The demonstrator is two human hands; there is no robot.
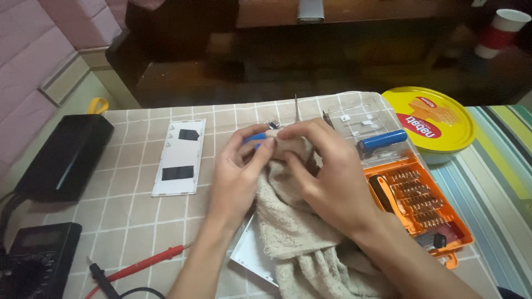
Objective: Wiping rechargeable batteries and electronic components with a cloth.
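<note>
My left hand [237, 171] and my right hand [327, 171] meet at the middle of the table over a beige towel [293, 232]. The left fingers pinch a small blue cylindrical thing [255, 137] partly wrapped in the towel. My right hand presses the towel's upper end against it with thumb and fingertips. A thin metal point [296, 108] sticks up just behind the fingers. The towel lies over a white flat panel [247, 256], which shows only at its edge.
A white plate with black patches [179, 158] lies left of the hands. An orange bit-set case [424, 202] with a clear lid and a blue cylinder [382, 140] sits right. A yellow round tin [432, 122], a black box [64, 158], and a multimeter [36, 257] with red and black probes [141, 267] are nearby.
</note>
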